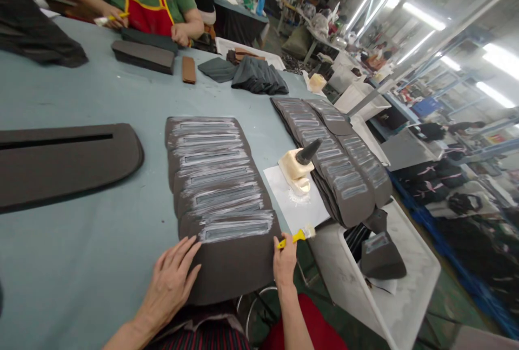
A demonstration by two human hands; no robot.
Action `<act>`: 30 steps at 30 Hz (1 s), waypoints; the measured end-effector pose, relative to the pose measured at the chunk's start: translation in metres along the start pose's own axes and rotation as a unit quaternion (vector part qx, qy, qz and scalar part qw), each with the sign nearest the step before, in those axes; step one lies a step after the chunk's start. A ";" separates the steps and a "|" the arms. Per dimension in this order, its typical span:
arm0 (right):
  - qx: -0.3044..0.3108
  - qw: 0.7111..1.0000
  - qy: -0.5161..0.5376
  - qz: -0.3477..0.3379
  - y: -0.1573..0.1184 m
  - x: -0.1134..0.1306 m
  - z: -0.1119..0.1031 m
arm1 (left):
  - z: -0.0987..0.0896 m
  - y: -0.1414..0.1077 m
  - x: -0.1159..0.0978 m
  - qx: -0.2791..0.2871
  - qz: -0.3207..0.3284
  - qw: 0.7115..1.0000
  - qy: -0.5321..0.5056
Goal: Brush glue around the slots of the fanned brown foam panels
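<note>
A white plastic bin (367, 306) is standing beside the table edge, holding a dark foam piece (381, 257) with a white-coated slot, with darker strips lying behind it. A white tray (250, 47) on the far side of the table is carrying brown pieces (245, 55). A fanned stack of grey foam panels (223, 198) is lying on the blue-grey table (81, 263), each slot edged in streaky white paste. The left hand (168, 285) is pressing open, fingers spread, on the nearest panel; the right hand (285, 263) is pinching a yellow-handled brush (298, 236) in a narrow grip at that panel's edge.
</note>
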State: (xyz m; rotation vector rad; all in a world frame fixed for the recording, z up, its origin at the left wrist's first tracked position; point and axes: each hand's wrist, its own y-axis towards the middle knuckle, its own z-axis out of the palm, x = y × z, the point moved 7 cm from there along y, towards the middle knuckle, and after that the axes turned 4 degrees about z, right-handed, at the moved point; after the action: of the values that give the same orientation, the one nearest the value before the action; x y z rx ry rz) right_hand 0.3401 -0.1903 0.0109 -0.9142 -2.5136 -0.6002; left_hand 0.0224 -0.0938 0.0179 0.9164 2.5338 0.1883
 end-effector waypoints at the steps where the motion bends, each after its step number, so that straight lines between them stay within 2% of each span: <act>1: 0.010 1.000 -0.013 -0.021 -0.002 0.002 0.002 | 0.002 -0.005 -0.004 -0.003 -0.035 0.999 0.006; 5: 0.030 0.997 -0.018 -0.068 0.000 0.007 0.005 | 0.008 -0.015 -0.004 -0.022 -0.211 0.977 0.030; 13: 0.037 0.996 0.023 -0.077 0.007 0.002 0.003 | 0.019 -0.010 0.012 0.069 -0.344 0.935 0.046; 20: 0.050 0.994 0.040 -0.091 0.006 0.001 0.001 | 0.023 -0.009 0.014 0.083 -0.400 0.913 0.019; 30: 0.054 0.992 0.051 -0.102 0.005 -0.001 0.001 | 0.021 -0.014 0.016 0.049 -0.430 0.901 -0.017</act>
State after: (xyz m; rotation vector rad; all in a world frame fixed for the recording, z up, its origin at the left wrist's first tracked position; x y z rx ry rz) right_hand 0.3437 -0.1861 0.0108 -0.5786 -2.5358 -0.5512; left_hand 0.0132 -0.0948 -0.0106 -0.2293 2.6666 -0.2305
